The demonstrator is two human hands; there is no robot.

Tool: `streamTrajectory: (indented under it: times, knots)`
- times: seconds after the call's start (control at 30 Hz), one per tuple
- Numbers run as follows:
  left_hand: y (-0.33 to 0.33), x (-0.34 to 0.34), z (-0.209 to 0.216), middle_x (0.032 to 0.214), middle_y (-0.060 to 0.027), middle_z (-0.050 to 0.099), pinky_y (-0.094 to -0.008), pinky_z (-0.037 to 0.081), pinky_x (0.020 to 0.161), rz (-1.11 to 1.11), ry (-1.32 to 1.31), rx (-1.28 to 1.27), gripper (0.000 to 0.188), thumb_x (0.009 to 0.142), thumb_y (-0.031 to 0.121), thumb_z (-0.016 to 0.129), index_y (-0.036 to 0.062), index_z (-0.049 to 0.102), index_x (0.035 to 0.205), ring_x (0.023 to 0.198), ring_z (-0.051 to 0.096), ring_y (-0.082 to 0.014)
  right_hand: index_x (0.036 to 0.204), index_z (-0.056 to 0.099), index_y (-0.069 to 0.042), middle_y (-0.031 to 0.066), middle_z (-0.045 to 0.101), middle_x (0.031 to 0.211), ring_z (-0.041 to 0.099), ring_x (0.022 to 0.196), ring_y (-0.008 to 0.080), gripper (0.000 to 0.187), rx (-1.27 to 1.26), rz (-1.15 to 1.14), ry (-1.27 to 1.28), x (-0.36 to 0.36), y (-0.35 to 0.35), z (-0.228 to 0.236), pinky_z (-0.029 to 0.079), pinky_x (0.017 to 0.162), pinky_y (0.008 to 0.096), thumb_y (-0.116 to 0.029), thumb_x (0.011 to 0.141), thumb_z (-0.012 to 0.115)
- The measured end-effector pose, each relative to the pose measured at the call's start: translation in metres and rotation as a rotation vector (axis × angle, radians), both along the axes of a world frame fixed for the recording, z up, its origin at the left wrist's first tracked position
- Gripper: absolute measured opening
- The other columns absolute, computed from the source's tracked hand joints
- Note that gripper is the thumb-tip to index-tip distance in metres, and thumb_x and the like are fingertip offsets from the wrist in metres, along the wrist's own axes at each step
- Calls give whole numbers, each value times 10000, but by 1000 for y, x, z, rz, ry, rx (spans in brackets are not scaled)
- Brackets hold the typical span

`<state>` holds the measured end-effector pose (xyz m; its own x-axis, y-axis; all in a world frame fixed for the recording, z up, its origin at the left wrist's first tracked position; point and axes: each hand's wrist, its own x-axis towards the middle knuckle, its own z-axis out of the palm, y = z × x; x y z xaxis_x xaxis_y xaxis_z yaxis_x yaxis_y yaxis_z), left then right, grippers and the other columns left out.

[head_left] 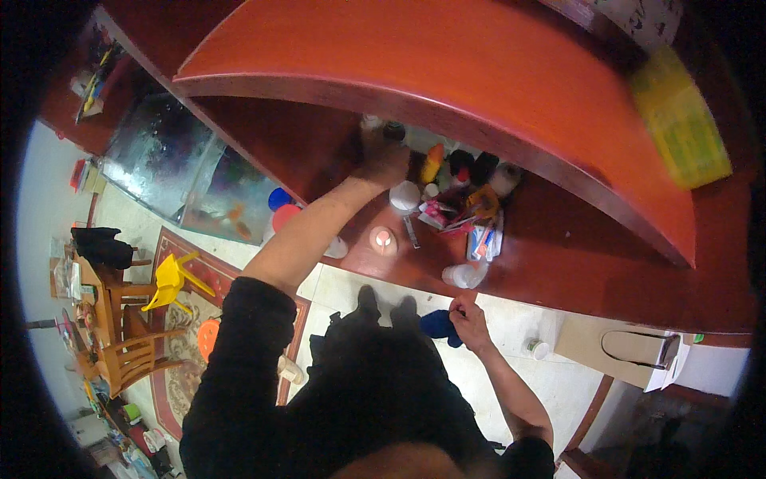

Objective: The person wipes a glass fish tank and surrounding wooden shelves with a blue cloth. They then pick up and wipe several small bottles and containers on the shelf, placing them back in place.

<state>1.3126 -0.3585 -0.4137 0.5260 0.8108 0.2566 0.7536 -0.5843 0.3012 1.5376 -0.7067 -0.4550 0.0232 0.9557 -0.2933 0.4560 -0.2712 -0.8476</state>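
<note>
Two hands: left hand [383, 160] deep under the red shelf [447, 72], fingers blurred, grip can't tell, amid the bottle clutter [459, 199]; right hand [469, 319] pinches a blue cloth [441, 326] below shelf edge — tight room, elbow prob. topples the white bottle [465, 275].

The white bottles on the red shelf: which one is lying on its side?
The white bottle at the shelf's front edge, just above the right hand. It lies flat, while the white-capped bottle near the left hand stands upright.
</note>
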Motion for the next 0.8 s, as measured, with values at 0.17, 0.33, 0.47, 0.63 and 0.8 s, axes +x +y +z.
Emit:
streamTrajectory:
  times: [0.17,0.33,0.47,0.63,0.8]
  knots:
    - [-26,42,15,1215,-219,604,-480,468,957,15,-226,-167,470,837,223,642,68,552,1271,1122,589,-382,1261,422,-46,180,695,950,687,879,293,558,-7,-248,-30,-12,15,3,514,772,406,-268,842,717]
    - [-5,53,12,1261,-254,565,-485,459,962,-6,-514,-136,490,860,177,634,54,504,1317,1177,542,-421,1426,306,-34,195,690,1092,682,988,333,848,109,-384,-46,-21,40,33,516,850,417,-421,817,753]
    - [15,46,12,1270,-263,559,-486,457,960,51,-564,-40,456,867,147,611,46,518,1301,1192,529,-432,1340,464,-75,201,697,1078,679,995,380,701,-88,-282,-398,-23,51,48,527,885,419,-429,809,754]
    - [17,40,3,1281,-273,552,-488,455,958,84,-602,26,416,875,110,582,36,536,1281,1212,512,-445,1378,454,-80,203,700,1051,689,904,388,809,-17,-240,-490,-19,61,47,545,772,447,-551,781,730]
    - [15,38,2,1292,-284,544,-489,453,956,83,-637,78,382,883,72,553,25,554,1262,1231,495,-459,1310,494,-37,179,660,1091,656,987,307,608,338,-249,-207,-29,55,84,504,886,377,-265,823,776]
